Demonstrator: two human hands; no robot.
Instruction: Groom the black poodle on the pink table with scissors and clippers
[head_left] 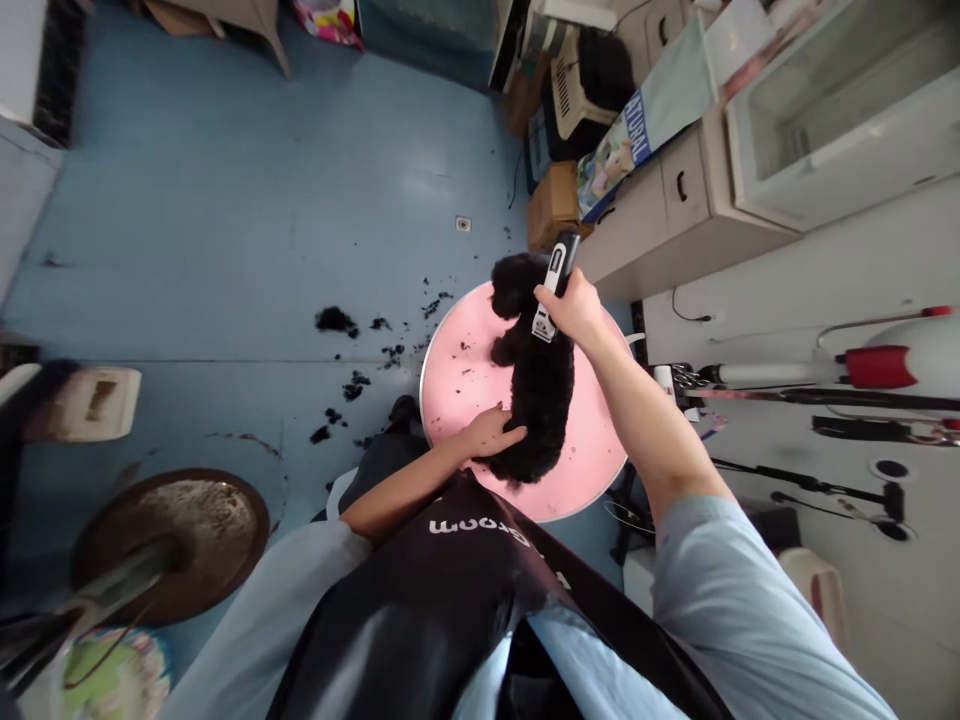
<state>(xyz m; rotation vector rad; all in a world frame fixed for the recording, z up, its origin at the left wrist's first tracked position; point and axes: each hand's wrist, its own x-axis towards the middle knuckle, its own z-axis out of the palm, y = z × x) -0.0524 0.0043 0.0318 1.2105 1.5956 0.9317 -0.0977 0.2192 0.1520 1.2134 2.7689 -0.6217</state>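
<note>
A black, furry dog stands on a round pink grooming table with a pale rim. In my right hand is a black and silver hair clipper, gripped around its body. The clipper's blade end rests at the dog's back, just behind the head. My left hand lies against the dog's rear flank, thumb apart from the fingers; some fingertips are hidden under the fur. Small black hair tufts are scattered on the tabletop.
Clumps of cut black hair lie on the blue floor. A cardboard box, a pet carrier and cabinets stand beyond the table. Tools hang along the right wall. A rusty round base sits at lower left.
</note>
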